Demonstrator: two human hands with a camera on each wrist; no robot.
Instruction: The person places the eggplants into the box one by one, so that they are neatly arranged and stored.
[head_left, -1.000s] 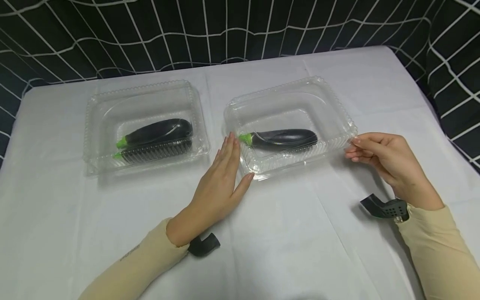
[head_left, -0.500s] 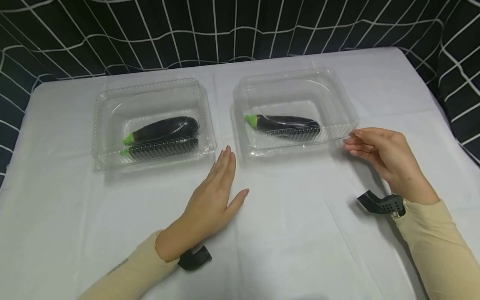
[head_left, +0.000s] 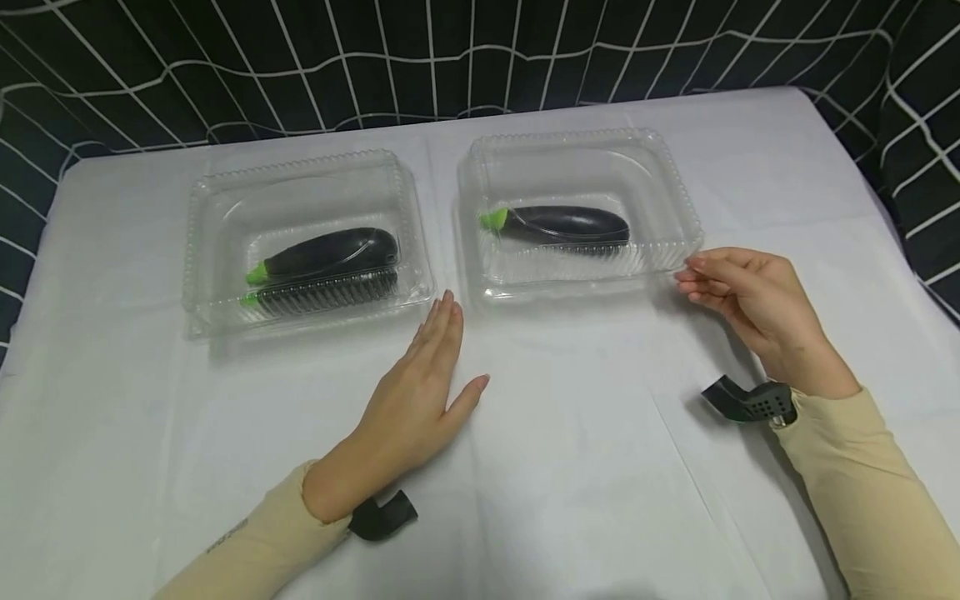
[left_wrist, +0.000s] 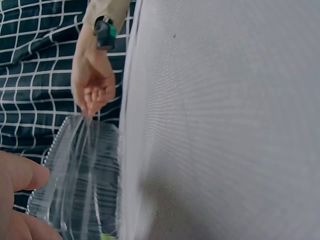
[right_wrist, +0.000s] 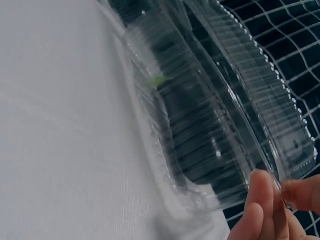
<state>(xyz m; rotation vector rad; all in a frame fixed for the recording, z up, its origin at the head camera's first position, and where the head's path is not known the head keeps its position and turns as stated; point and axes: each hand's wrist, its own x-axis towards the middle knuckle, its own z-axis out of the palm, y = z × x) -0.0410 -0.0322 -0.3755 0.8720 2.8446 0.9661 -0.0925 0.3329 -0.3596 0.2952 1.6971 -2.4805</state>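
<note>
A clear plastic clamshell container [head_left: 585, 271] stands at the right with a dark eggplant [head_left: 566, 223] inside, its green stem end pointing left. My right hand [head_left: 757, 304] pinches the container's near right corner between thumb and fingers, which also shows in the right wrist view. A second clear container [head_left: 300, 187] stands at the left and holds another eggplant [head_left: 333, 252]; a dark shape shows through its ribbed front wall. My left hand [head_left: 408, 392] is held over the cloth with straight fingers and the thumb spread, fingertips near the left container's front right corner. Nothing is in it.
A white cloth [head_left: 570, 483] covers the table. Dark fabric with a white grid pattern [head_left: 450, 79] hangs behind the table and on both sides. Each wrist wears a black camera mount [head_left: 750, 402].
The right container has turned and shifted away from me, now nearly in line with the left one. My left hand has left its side and drawn back toward me. My right hand stays at its corner.
</note>
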